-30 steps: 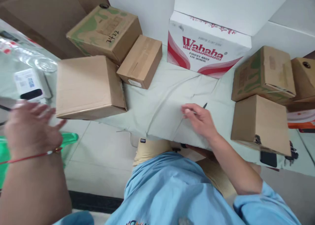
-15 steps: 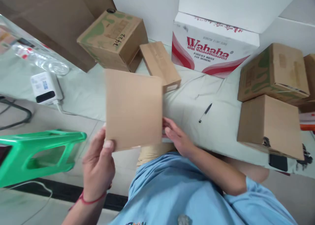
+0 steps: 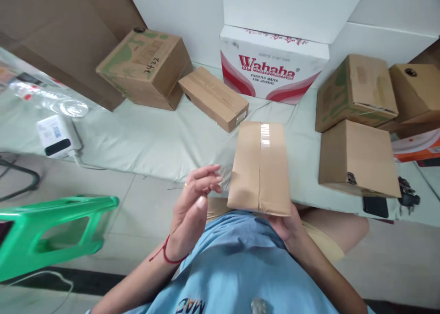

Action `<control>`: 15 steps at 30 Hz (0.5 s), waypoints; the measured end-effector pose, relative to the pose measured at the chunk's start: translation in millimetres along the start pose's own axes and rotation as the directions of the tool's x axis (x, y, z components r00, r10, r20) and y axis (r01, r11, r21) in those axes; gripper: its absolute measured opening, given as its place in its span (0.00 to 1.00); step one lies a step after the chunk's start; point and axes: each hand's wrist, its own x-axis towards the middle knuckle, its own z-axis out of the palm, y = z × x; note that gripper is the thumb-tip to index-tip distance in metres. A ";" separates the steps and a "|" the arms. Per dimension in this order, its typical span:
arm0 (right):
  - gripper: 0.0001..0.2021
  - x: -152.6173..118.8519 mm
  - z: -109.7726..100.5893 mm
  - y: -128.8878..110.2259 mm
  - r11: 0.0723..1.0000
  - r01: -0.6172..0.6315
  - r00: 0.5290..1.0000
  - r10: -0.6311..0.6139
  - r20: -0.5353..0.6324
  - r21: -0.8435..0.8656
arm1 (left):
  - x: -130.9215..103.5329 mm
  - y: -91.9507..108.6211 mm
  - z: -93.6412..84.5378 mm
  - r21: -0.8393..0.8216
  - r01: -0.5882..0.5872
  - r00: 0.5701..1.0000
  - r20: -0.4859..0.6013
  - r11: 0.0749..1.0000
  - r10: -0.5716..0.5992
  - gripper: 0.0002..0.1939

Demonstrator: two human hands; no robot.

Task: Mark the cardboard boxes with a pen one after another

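Note:
A brown cardboard box (image 3: pixel 259 167) with a lengthwise seam and a short strip of shiny clear tape is held in front of my body. My right hand (image 3: pixel 288 227) grips it from below at its near right corner, with most of the fingers hidden under the box. My left hand (image 3: pixel 194 199) is off the box, just to its left, with fingers loosely bent and apart. A faint, wrinkled, see-through patch (image 3: pixel 226 175) shows between my left fingertips and the box; I cannot tell what it is.
A flat carton (image 3: pixel 215 98) and a green-printed box (image 3: pixel 144 66) lie beyond on the covered table. A Wahaha carton (image 3: pixel 271 71) stands at the back. More boxes (image 3: pixel 357 158) sit at right, near a phone (image 3: pixel 375 206). A green stool (image 3: pixel 65 231) stands at left.
The box has moved right and been turned so its taped seam shows. My left hand has let go of it; my right hand now supports it from below. The pen no longer shows.

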 end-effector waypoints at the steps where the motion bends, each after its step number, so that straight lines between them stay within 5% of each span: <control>1: 0.17 0.4 -3.0 1.3 0.999 0.033 0.999 -0.033 -0.006 -0.007 | 2.9 0.5 0.9 -0.020 0.051 0.998 -0.025 0.999 -0.051 0.17; 5: 0.19 3.1 -11.6 4.9 0.992 0.122 0.990 -0.125 -0.061 -0.038 | 11.8 -1.3 -5.7 -0.112 0.278 0.958 -0.045 0.954 -0.285 0.20; 8: 0.25 -1.3 -14.0 5.1 0.966 0.192 0.976 -0.206 -0.067 -0.172 | 11.4 -2.7 -17.1 -0.014 0.304 0.953 0.024 0.953 -0.303 0.28; 12: 0.29 -16.0 -15.9 3.0 0.812 0.363 0.920 -0.390 0.038 -0.457 | 7.8 -1.2 -22.3 0.191 0.351 0.911 0.155 0.917 -0.381 0.46; 15: 0.30 -26.4 -19.1 -0.6 0.705 0.434 0.882 -0.460 0.104 -0.561 | 7.0 -2.5 -14.8 0.197 0.420 0.876 0.165 0.886 -0.452 0.53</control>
